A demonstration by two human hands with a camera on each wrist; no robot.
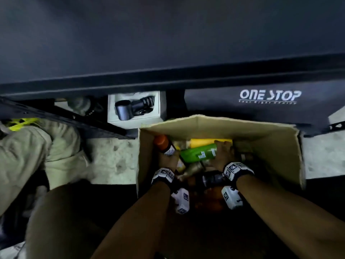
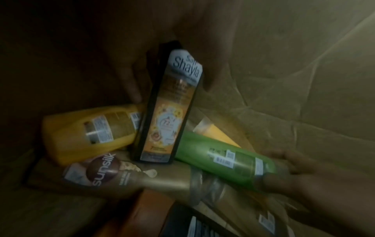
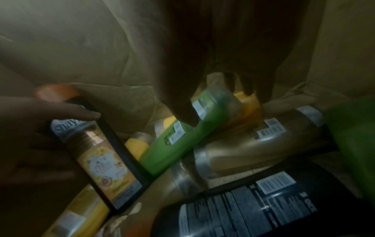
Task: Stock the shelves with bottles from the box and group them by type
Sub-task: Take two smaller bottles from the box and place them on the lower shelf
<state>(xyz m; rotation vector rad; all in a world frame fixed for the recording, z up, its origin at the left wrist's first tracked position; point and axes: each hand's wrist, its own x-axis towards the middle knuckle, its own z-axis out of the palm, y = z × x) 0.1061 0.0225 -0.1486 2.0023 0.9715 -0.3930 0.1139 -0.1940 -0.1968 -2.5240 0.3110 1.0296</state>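
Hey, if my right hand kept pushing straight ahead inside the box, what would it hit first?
The right hand already grips the green bottle. Straight on, it would likely meet the yellow bottle just beyond its fingers, then the far wall of the box. Depth is unclear.

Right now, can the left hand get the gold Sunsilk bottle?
Probably not yet: the left hand already grips the black Shayla bottle, which, with the green bottle, lies over the gold Sunsilk bottle.
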